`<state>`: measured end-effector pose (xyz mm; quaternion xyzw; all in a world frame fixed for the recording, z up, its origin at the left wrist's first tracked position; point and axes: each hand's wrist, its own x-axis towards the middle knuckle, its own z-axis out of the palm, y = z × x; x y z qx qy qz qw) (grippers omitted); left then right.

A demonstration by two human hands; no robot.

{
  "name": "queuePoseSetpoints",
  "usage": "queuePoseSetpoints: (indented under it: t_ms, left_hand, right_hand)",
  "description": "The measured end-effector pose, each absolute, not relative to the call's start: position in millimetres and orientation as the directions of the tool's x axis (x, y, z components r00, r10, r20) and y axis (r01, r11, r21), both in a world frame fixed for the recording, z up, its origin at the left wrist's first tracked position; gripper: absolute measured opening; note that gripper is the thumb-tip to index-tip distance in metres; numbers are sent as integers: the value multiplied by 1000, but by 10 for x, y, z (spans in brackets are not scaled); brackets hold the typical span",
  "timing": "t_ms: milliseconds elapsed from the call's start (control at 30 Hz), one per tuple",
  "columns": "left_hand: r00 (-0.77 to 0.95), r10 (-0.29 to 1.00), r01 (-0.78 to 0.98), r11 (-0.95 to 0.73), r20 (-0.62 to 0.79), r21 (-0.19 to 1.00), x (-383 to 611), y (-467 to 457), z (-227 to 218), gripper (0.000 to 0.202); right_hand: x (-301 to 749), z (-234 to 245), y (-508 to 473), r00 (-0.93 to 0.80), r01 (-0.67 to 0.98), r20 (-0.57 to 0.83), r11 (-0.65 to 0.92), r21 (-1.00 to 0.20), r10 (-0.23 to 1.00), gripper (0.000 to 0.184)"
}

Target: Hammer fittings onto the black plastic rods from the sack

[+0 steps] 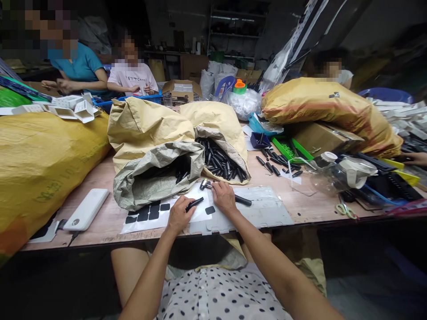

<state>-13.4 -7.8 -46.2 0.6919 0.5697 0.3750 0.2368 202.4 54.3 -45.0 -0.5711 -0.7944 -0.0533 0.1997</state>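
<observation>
While both hands work at the near edge of the pale wooden table (pixel 100 222), the left hand (pixel 178 215) is curled shut around a slim black stick (pixel 194 204), whose tip points right over the white backing sheet (pixel 202 216). The right hand (pixel 223 198), just beside it, has its fingers bent down and pinched on a black rod with a silvery tip (pixel 243 201). That tip pokes out to the left, and the dark end lies on the clear plastic sheet (pixel 267 211).

On progress, the sheet carries a cluster of black rectangular pads (pixel 148 212) at its left end and one lone pad by the right hand. The rest looks bare, so I'd judge a good share of the pads is used.

Plenty is left, though. Just beyond the hands, the tan woven sack with the grey lining (pixel 156 178) gapes open, with only a few dark pieces showing in its shadowed mouth. The second tan sack (pixel 220 120) to its right is heaped with short black cylinders (pixel 220 162).

More loose black cylinders (pixel 270 168) are scattered on the table, right of the sacks, by a bright green plastic tray (pixel 287 150). What the small dark blue box (pixel 259 140) holds, I can't tell
</observation>
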Motion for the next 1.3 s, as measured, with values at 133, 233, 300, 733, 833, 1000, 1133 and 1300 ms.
queuePoseSetpoints:
  t_ms: [133,233,300,733,833,1000,1133,1300]
  left_hand:
    - [62,967,594,-234,246,770,-143,-60,-477,24]
    - [57,968,598,-230,246,767,-146,-46,-465,23]
    - [50,969,598,-223,242,770,-146,-38,-454,20]
    - [26,988,571,-139,152,809,-126,-6,-384,16]
    - [32,989,577,-134,142,806,-122,-2,-362,13]
    - [29,989,585,-137,148,800,-108,-5,-350,14]
    - [24,990,594,-129,142,794,-113,-1,-357,14]
    - [39,991,590,-126,127,797,-128,8,-361,16]
  right_hand:
    - [2032,-437,561,-269,926,360,342,-158,893,27]
    - [2040,-397,580,-259,926,322,329,-186,911,26]
    - [2050,-361,569,-252,919,325,331,-216,912,27]
    - [2111,-202,62,-96,749,385,322,-579,918,36]
    - [2087,-191,-34,-116,732,387,342,-589,915,38]
    - [2037,-201,-162,-188,734,358,373,-567,914,38]
    - [1989,-194,-224,-219,759,355,387,-523,909,39]
    - [1921,-187,-254,-267,804,358,411,-429,895,41]
